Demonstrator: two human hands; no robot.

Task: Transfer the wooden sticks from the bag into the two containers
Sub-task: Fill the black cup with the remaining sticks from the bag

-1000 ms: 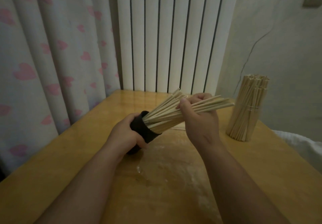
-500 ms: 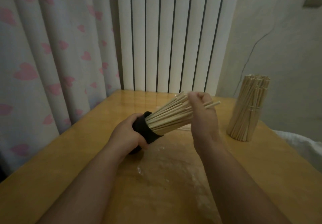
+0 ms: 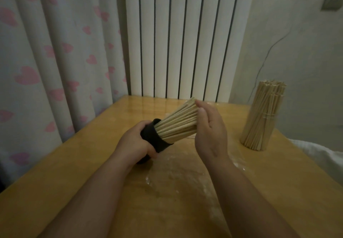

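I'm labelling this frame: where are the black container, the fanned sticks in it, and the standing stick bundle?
black container (image 3: 154,138): head view, dark side wall.
fanned sticks (image 3: 178,125): head view, mid-length.
standing stick bundle (image 3: 263,119): head view, its middle.

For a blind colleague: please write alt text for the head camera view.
A person's left hand grips a tilted black cylindrical container full of pale wooden sticks, while the open right hand lies flat against their tips. A second bundle of sticks stands upright on the yellow wooden table.
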